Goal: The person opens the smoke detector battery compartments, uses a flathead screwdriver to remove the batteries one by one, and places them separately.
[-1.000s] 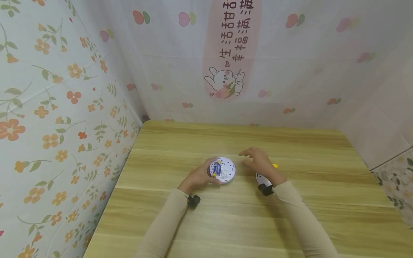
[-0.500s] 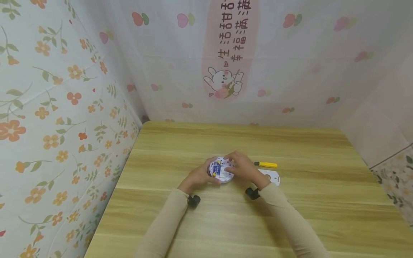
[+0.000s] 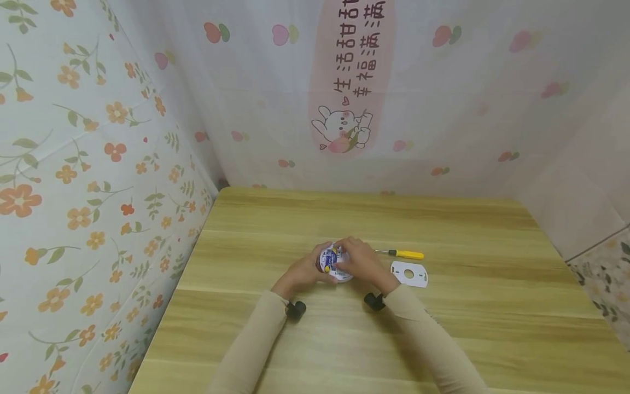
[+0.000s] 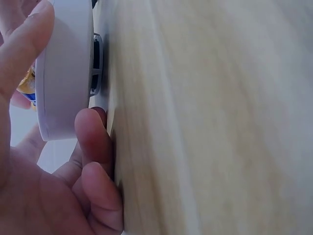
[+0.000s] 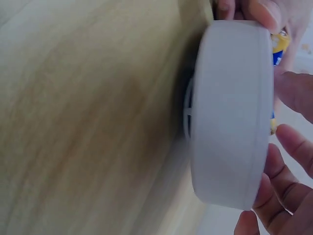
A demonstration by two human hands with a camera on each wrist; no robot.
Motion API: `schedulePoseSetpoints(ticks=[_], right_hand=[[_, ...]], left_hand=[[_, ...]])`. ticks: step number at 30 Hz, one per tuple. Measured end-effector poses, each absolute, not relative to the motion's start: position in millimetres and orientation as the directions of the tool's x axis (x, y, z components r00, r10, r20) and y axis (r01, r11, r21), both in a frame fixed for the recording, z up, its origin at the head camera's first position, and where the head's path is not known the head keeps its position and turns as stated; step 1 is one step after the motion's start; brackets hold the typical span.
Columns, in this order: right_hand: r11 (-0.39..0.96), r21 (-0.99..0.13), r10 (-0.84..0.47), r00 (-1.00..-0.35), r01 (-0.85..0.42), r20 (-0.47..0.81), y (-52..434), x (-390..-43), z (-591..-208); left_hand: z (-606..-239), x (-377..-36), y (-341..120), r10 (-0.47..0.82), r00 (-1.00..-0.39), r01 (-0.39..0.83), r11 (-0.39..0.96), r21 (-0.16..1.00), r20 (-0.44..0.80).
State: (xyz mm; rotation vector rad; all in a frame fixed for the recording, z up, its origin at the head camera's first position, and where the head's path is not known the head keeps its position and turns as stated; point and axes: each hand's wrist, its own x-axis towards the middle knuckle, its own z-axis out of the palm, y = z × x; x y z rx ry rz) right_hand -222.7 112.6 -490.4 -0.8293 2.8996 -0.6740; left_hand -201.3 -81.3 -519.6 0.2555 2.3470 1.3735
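A round white smoke detector (image 3: 343, 275) is held face down close over the table, its back upward. Blue-and-yellow batteries (image 3: 330, 258) lie in its back. My left hand (image 3: 303, 270) grips it from the left, thumb (image 4: 29, 41) over the rim and fingers below. From the right, my right hand (image 3: 361, 261) reaches over the back. In the right wrist view its thumb (image 5: 296, 93) and forefinger lie at the batteries (image 5: 277, 56), while other fingertips curl at the rim of the smoke detector (image 5: 230, 117). A vented part shows underneath.
Right of the hands, a screwdriver (image 3: 408, 255) with a yellow handle lies on the wooden table (image 3: 472, 317). A flat white mounting plate (image 3: 418, 273) with a round centre hole lies just in front of it. Patterned curtains (image 3: 433, 98) hang behind and to the left.
My right hand has moved left from above the mounting plate onto the back of the smoke detector, uncovering the plate and screwdriver. The left hand keeps its grip in about the same place.
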Motion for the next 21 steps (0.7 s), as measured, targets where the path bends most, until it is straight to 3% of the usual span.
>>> schedulePoseSetpoints(ticks=[21], right_hand=[[0.835,-0.305,-0.481,-0.877,-0.458,-0.001,103.3,-223.6,-488.0]], left_hand=[[-520.2,-202.5,-81.5,0.365,-0.899,-0.008,0.538,0.843,-0.241]])
